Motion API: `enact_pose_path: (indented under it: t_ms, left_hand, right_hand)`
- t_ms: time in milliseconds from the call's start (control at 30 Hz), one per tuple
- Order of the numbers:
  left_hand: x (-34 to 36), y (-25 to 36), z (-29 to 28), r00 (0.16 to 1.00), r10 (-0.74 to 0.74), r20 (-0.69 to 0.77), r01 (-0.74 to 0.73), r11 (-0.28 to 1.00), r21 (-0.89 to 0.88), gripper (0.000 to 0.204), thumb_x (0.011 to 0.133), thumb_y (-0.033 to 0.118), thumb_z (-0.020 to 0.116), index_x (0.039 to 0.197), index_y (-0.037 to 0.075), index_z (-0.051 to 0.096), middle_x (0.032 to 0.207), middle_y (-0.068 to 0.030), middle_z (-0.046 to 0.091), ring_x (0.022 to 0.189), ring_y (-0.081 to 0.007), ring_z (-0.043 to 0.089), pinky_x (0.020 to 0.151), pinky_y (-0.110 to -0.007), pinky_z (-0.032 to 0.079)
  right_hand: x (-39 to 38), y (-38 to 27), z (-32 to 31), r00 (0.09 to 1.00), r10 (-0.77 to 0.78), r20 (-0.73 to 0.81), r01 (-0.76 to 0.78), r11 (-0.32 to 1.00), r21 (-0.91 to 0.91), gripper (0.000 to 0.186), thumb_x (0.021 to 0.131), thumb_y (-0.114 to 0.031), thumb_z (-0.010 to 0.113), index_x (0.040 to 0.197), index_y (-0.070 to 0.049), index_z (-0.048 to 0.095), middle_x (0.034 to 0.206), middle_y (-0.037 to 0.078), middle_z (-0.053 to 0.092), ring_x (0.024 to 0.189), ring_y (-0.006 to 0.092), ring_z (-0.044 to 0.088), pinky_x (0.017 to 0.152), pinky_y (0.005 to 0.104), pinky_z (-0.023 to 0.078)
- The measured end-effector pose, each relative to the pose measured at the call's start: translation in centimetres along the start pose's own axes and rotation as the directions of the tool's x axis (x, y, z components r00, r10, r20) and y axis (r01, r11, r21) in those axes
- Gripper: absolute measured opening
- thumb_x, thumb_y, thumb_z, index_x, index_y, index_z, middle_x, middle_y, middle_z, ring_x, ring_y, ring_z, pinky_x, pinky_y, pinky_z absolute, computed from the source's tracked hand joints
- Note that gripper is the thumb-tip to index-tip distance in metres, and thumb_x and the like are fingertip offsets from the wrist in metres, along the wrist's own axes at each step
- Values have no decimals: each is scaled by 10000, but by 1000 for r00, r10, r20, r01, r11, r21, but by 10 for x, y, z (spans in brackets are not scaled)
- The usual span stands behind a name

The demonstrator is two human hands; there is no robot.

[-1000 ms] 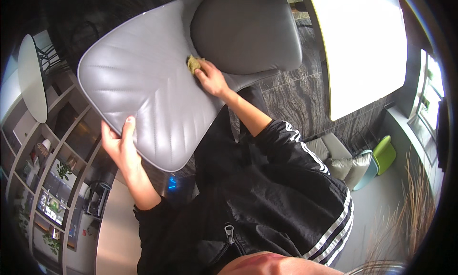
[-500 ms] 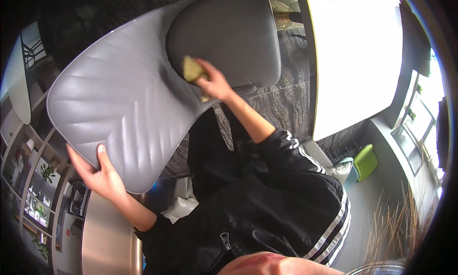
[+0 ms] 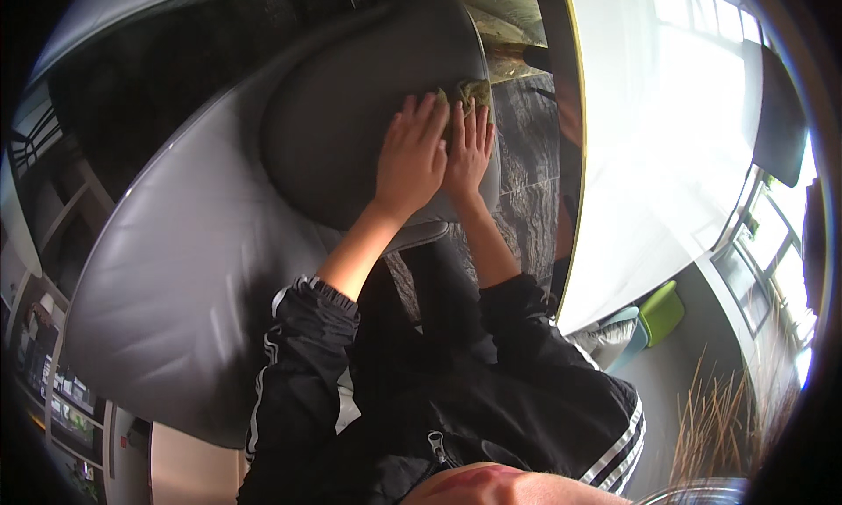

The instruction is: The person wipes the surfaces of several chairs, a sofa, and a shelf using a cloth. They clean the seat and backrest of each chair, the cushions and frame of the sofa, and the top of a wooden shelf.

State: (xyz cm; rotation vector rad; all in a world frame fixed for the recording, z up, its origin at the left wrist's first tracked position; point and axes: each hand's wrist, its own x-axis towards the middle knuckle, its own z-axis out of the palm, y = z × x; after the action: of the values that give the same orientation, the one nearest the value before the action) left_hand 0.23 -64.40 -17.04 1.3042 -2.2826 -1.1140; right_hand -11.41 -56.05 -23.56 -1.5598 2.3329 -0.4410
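Note:
A grey upholstered chair with a smooth padded seat and a broad quilted backrest fills the left and middle. My left hand lies on the seat, fingers stretched out, its fingertips at the edge of a crumpled olive-yellow cloth. Right beside it, my right hand rests with straight fingers on the same cloth, near the seat's right edge. Part of the cloth is hidden beneath the fingers. Both palms face down.
A white tabletop with a gold-coloured edge stands close to the right of the seat. Dark veined tiles show between them. A green chair is farther right. Shelves line the far left.
My left hand has let go of the backrest edge and come over to the seat beside the right. The right hand and cloth have moved right across the seat. The chair appears shifted in view.

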Motion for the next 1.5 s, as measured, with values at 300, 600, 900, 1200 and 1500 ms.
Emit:
enact_pose_path:
  t_ms: [300,600,900,1200,1500]
  left_hand:
    - [125,-66,36,967,237,-98,-196,930,312,641,942,237,493,1495,-49,338,1534,-258,360,1423,-456,331,1185,-545,261]
    - [91,-37,51,974,189,-126,-183,981,60,653,961,307,438,1481,-76,341,1482,-318,382,1403,-471,346,1175,-552,273]
    - [-54,23,112,981,85,172,-85,996,-11,692,944,335,438,1520,-29,320,1513,-243,390,1414,-460,348,1157,-549,309]
    - [-113,26,110,981,-149,127,135,984,116,668,954,385,429,1484,-21,392,1502,-252,407,1416,-449,359,1151,-610,272]
    - [47,-79,28,941,-60,-333,130,973,191,631,923,305,523,1435,-45,408,1413,-283,469,1340,-500,409,1117,-583,329]
  right_hand:
    - [149,-14,44,977,-138,-165,142,990,16,578,973,-345,457,1533,-210,404,1617,32,327,1475,350,306,1191,520,247]
    - [99,0,27,998,27,-54,-22,997,79,554,959,-320,495,1506,-256,444,1610,20,342,1444,349,354,1164,536,286]
    - [-83,53,14,988,153,-13,-153,985,-73,594,1000,-355,474,1515,-71,393,1589,171,337,1496,368,265,1204,522,214]
    - [-96,16,5,992,119,52,-117,992,-49,550,985,-338,496,1476,-94,462,1622,165,292,1502,424,226,1186,605,171]
    - [106,-57,56,954,-299,-34,300,952,66,518,962,-309,508,1467,-201,476,1568,63,401,1480,308,306,1193,540,223]
